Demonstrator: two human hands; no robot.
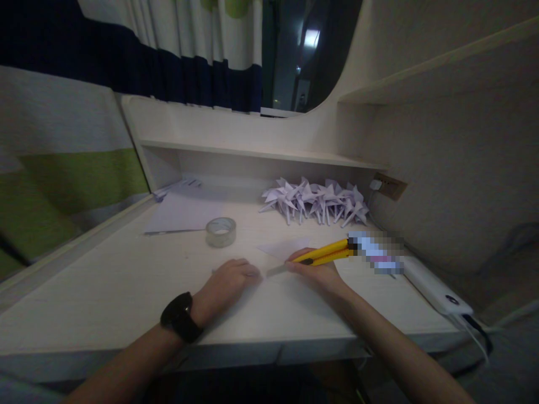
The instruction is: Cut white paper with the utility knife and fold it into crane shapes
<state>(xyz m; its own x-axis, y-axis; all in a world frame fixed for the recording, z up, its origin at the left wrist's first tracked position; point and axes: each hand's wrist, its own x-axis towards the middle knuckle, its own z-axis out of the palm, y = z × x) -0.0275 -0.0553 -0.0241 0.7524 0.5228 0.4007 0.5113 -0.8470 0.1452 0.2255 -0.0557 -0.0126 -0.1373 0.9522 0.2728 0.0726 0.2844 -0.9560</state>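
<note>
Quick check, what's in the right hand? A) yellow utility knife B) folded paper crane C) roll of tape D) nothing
A: the right hand is closed on a yellow utility knife, its blade end on the sheet of paper that the left hand presses flat; the tape roll lies untouched further back on the desk.

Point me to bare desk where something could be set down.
Free: the near-left desk, between the left hand, the tape roll and the front edge. Also a strip between tape roll and paper cranes. Crowded: right side, with the right hand holding the yellow knife, and the white power strip.
</note>
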